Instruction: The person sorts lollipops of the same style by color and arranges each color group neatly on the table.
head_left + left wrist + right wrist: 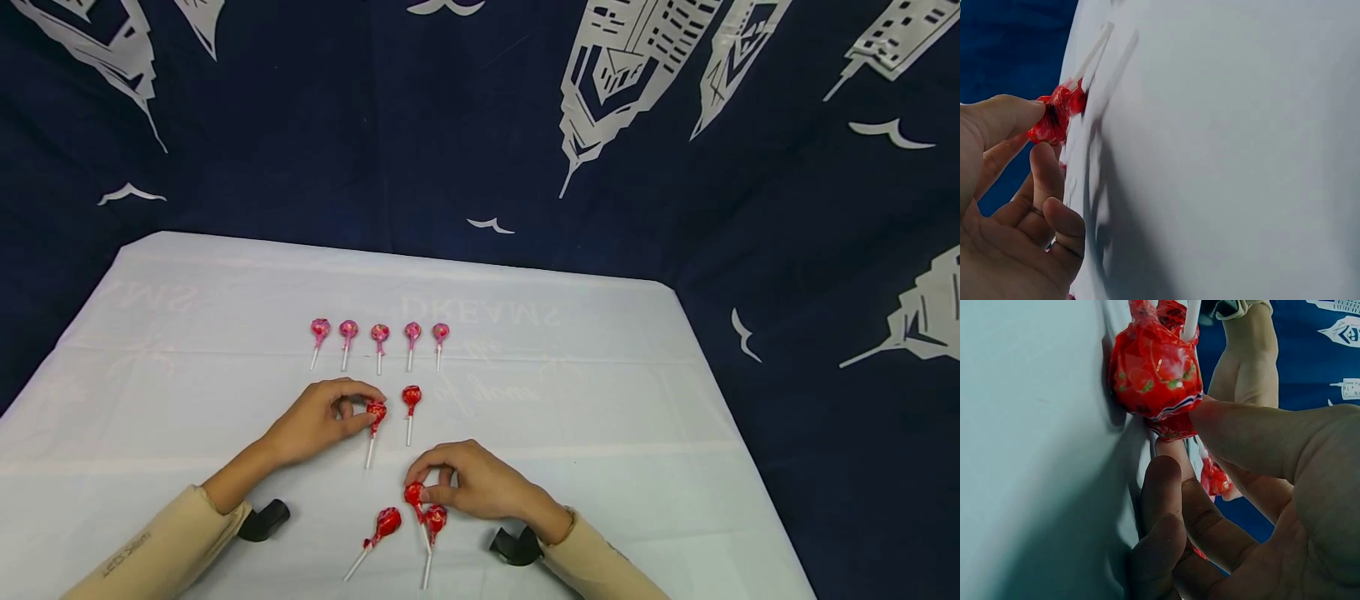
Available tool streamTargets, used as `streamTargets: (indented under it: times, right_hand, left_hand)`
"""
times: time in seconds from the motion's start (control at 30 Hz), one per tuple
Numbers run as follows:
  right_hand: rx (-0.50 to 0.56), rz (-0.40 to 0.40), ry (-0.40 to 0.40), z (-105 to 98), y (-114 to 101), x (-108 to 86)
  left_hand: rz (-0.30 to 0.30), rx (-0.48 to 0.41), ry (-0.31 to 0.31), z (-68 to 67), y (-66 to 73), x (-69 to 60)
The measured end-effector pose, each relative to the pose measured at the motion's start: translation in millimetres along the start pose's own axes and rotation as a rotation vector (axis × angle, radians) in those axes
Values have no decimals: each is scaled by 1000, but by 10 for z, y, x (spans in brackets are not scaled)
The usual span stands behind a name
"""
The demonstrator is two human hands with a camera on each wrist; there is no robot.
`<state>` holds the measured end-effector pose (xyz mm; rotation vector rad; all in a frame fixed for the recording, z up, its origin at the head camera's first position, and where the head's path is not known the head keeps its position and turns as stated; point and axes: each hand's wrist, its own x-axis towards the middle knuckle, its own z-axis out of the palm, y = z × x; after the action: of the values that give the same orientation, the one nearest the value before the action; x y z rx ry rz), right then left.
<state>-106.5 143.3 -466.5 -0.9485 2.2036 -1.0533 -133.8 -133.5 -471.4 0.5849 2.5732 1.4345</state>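
My left hand [326,421] pinches a red-wrapped lollipop [377,410] by its candy head between thumb and fingers; the white stick points toward me. In the left wrist view the thumb presses the crinkled red wrapper [1054,119] close to the white cloth. My right hand [480,483] pinches another red lollipop [414,493] by its head. Its stick crosses a third red lollipop [437,518], which lies right beside it. In the right wrist view a large red candy head [1157,372] partly covers the pinched one.
One red lollipop [411,396] lies right of the left hand, and another [387,522] lies slanted near the front. Behind them, several pink lollipops [380,332] form a row. White cloth [600,400] covers the table; dark blue printed fabric [300,125] hangs beyond it.
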Motion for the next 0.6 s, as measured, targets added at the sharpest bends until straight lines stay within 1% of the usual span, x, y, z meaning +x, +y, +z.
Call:
streamTargets:
  times: [0.2,0.33,0.6]
  right_hand:
    - [8,2,1,-9,-1,-9]
    - [13,3,0,-4,-3,-9]
    - [5,4,2,-3,-6,-5]
  left_hand:
    - [-40,8,29,-17,-40,106]
    - [-41,7,42,-11,-67,138]
    - [-37,19,60,-2,-123,158]
